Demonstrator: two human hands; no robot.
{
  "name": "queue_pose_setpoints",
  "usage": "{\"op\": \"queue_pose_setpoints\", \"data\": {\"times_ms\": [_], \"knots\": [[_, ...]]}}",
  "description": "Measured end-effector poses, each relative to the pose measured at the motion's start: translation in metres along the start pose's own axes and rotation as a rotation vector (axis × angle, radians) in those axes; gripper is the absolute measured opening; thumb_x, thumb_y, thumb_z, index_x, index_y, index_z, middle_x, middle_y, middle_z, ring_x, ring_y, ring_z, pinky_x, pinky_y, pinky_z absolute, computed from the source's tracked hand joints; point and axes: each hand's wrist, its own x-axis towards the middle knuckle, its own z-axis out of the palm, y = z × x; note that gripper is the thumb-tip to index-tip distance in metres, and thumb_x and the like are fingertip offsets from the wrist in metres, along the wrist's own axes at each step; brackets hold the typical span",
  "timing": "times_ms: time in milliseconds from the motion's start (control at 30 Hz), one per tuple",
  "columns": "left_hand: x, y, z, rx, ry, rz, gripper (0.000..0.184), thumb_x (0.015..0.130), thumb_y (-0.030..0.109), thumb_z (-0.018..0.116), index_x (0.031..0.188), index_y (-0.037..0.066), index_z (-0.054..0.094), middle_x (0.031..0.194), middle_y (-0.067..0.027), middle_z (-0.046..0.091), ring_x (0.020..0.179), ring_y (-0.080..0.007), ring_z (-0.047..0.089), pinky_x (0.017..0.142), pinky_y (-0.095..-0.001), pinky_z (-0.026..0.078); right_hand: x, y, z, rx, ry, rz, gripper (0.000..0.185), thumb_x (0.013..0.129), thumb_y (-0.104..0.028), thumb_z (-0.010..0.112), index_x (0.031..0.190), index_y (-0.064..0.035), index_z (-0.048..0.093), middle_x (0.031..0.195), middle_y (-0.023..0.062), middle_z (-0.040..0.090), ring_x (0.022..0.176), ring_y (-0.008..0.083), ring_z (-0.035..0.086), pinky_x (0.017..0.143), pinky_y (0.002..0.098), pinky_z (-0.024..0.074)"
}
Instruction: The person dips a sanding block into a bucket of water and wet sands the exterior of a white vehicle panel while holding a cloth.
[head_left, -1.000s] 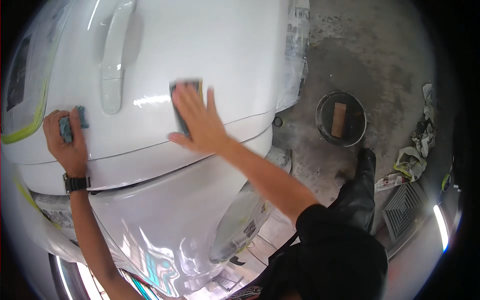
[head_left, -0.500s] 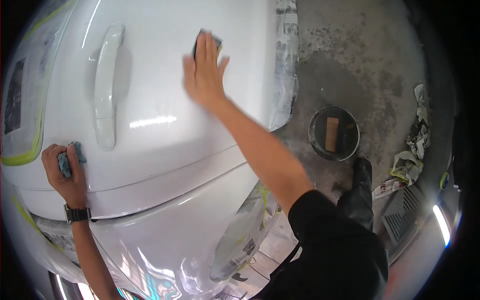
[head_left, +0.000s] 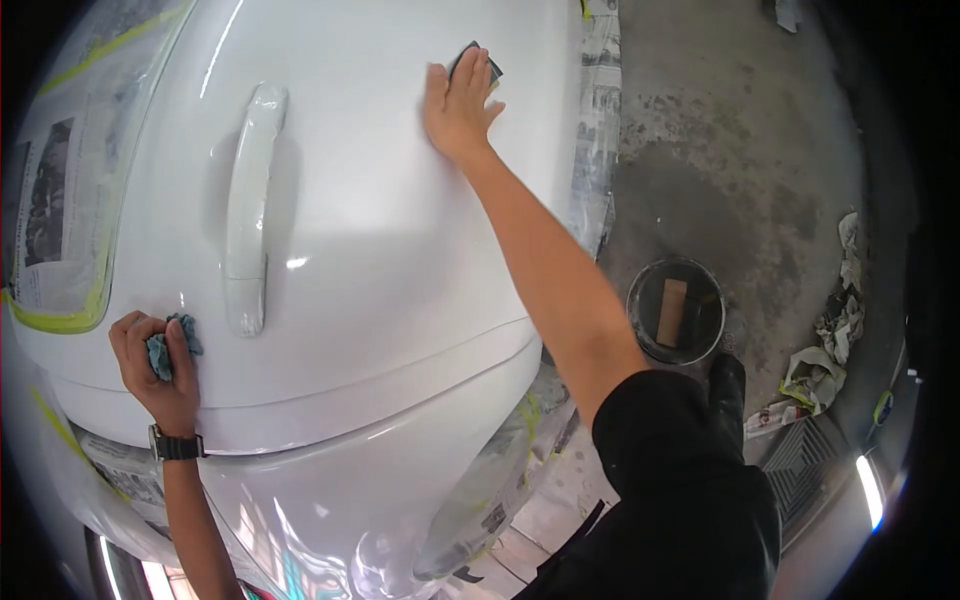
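My right hand (head_left: 462, 110) lies with its fingers stretched over a dark piece of sandpaper (head_left: 494, 70), pressing it against the white car door panel (head_left: 390, 200). Part of the sandpaper is hidden under the fingers. At the left, my left hand (head_left: 160, 375) is closed round a crumpled blue-green cloth (head_left: 160, 357) and rests on the panel's lower left. Between the two hands, a white door handle (head_left: 252, 210) stands out from the panel, apart from both.
Masking film with yellow-green tape (head_left: 60, 318) covers the window at left. Newspaper masking (head_left: 600, 90) lines the panel's right edge. On the wet floor stands a round black bucket (head_left: 641, 335) with a brown block (head_left: 672, 312) in it. Crumpled paper (head_left: 815, 378) lies farther right.
My right hand has slid farther up the panel with the sandpaper. The left hand keeps its place with the cloth. The whole view has shifted a little.
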Motion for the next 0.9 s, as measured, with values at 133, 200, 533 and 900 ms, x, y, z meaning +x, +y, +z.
{"op": "queue_pose_setpoints", "data": {"times_ms": [133, 200, 533, 900], "knots": [[0.0, 0.0, -0.003, 0.005, -0.012, 0.02, 0.01, 0.09, -0.001, 0.069, 0.093, -0.002, 0.059, 0.095, -0.0155, 0.057, 0.092, -0.0314, 0.058, 0.08, -0.0391, 0.048, -0.151, -0.001, 0.018, -0.234, -0.066, -0.335, 0.075, 0.102, -0.035, 0.043, 0.162, -0.0008, 0.014, 0.168, 0.0247, 0.01, 0.155, 0.0445, 0.013, 0.115, 0.0732, 0.0073], [-0.002, -0.002, -0.002, -0.002, -0.024, -0.008, 0.009, 0.092, -0.001, 0.067, 0.095, -0.002, 0.058, 0.097, -0.0165, 0.058, 0.095, -0.0329, 0.059, 0.084, -0.0395, 0.048, -0.246, -0.014, -0.005, -0.109, -0.312, -0.421, 0.075, 0.101, -0.036, 0.046, 0.161, -0.001, 0.018, 0.169, 0.0233, 0.01, 0.155, 0.0439, 0.014, 0.115, 0.0731, 0.0046], [-0.001, 0.0, 0.002, 0.025, 0.017, 0.067, 0.011, 0.09, 0.0, 0.07, 0.093, -0.001, 0.059, 0.094, -0.0149, 0.058, 0.088, -0.0298, 0.059, 0.077, -0.0383, 0.048, -0.035, -0.002, 0.005, -0.034, 0.066, -0.356, 0.064, 0.104, -0.03, 0.043, 0.156, 0.0029, 0.027, 0.166, 0.0227, 0.021, 0.152, 0.0412, 0.021, 0.116, 0.0681, 0.0171], [0.0, -0.004, 0.004, 0.016, 0.044, 0.07, 0.011, 0.089, 0.001, 0.072, 0.093, -0.001, 0.061, 0.094, -0.0143, 0.06, 0.089, -0.0296, 0.06, 0.079, -0.038, 0.048, -0.137, 0.006, -0.011, -0.117, -0.274, -0.657, 0.067, 0.099, -0.026, 0.052, 0.16, -0.0113, 0.029, 0.167, 0.0111, 0.027, 0.153, 0.0343, 0.026, 0.115, 0.0738, 0.0098]]}}
